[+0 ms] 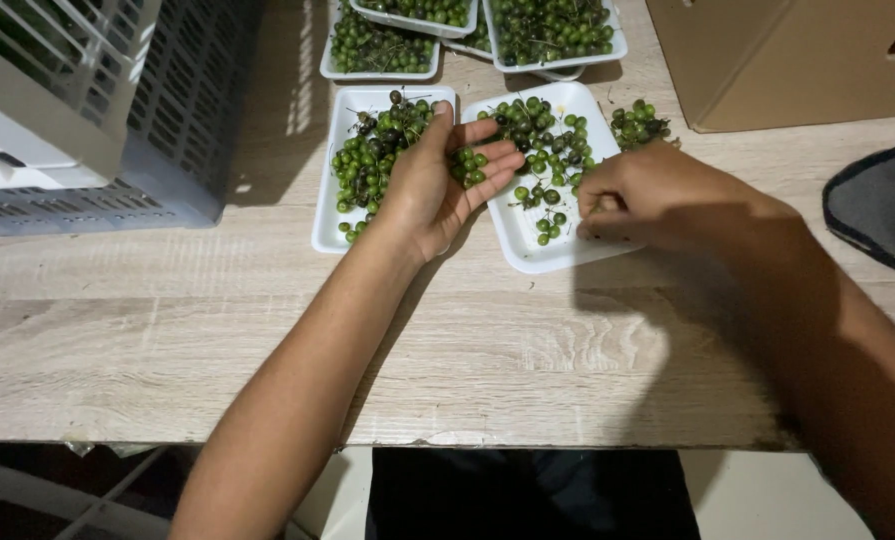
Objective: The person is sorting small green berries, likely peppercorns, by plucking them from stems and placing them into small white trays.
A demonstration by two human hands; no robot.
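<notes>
My left hand (435, 185) lies palm up between two white foam trays, cupping a small bunch of green berries (470, 166) on its fingers. The left tray (324, 222) holds a heap of green berries on stems (367, 160). The right tray (523, 245) holds more loose green berries (542, 140). My right hand (647, 195) rests on the right tray's right edge, fingers pinched down onto the tray; what it grips is hidden.
More white trays full of green berries (552, 30) stand at the back. A small loose bunch (639, 122) lies beside a cardboard box (787, 60). Stacked plastic crates (97, 100) fill the left. A dark round object (882, 205) is at the right. The table's front edge (367, 440) is near.
</notes>
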